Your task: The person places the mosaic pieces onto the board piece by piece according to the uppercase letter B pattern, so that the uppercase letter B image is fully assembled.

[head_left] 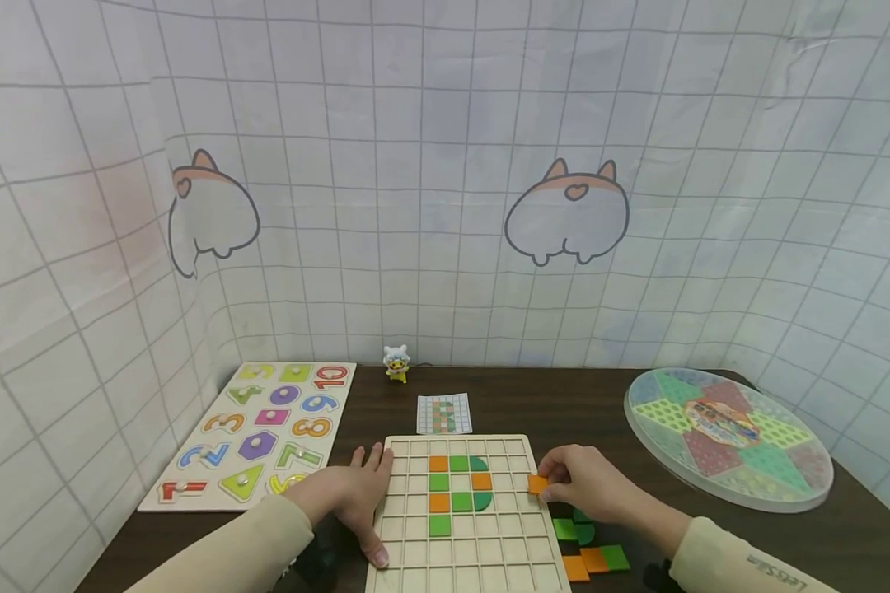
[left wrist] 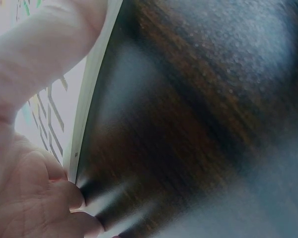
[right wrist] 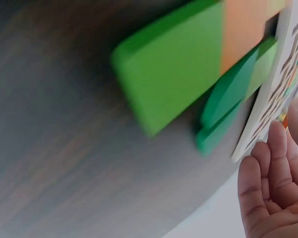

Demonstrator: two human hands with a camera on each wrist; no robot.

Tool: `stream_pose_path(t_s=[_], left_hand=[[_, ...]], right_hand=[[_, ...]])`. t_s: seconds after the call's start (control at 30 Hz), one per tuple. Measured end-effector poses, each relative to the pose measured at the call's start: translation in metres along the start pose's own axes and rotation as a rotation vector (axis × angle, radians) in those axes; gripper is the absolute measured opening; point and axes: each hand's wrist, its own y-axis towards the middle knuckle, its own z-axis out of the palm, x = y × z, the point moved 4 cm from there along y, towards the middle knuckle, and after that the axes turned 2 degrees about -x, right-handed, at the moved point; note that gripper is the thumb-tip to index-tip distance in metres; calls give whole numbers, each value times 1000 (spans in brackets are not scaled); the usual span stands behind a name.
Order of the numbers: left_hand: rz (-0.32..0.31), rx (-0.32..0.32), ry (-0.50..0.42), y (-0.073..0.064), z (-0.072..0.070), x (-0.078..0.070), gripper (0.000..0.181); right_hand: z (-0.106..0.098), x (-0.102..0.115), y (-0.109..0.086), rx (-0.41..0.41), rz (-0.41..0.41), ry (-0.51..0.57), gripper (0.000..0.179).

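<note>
A pale wooden grid board (head_left: 515, 552) lies in front of me, with several orange, green and dark green tiles set in its cells. My left hand (head_left: 358, 501) rests along its left edge, fingers spread, the thumb on the rim. In the left wrist view the palm and thumb (left wrist: 44, 54) border the board's side (left wrist: 85, 109). Between thumb and fingertips my right hand (head_left: 584, 487) pinches an orange square tile (head_left: 537, 484) over the board's right edge. In the right wrist view, that hand's fingers (right wrist: 278, 168) partly hide the tile.
Loose tiles lie right of the board: a green square (head_left: 564, 529), dark green rounded pieces (head_left: 585, 534), orange squares (head_left: 576, 568) and another green square (head_left: 615, 557). Behind the board are a pattern card (head_left: 444, 414) and a small figurine (head_left: 396, 363). A number puzzle (head_left: 218, 387) and round game board (head_left: 727, 436) flank them.
</note>
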Motion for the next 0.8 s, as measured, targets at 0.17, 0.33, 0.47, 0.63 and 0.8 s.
stream_pose_path(t_s=[0.17, 0.33, 0.47, 0.63, 0.8], left_hand=[[7, 3, -2, 3, 1, 2, 161], [11, 2, -12, 3, 1, 2, 164], [8, -6, -6, 3, 2, 3, 163], [8, -6, -6, 3, 1, 2, 160], [5, -4, -4, 1, 0, 0, 159]], right_hand=[[12, 17, 0, 20, -64, 20, 17], [26, 36, 2, 59, -113, 42, 15], [36, 50, 4, 80, -136, 65, 16], [50, 63, 3, 94, -144, 85, 18], [59, 75, 4, 83, -140, 89, 17]])
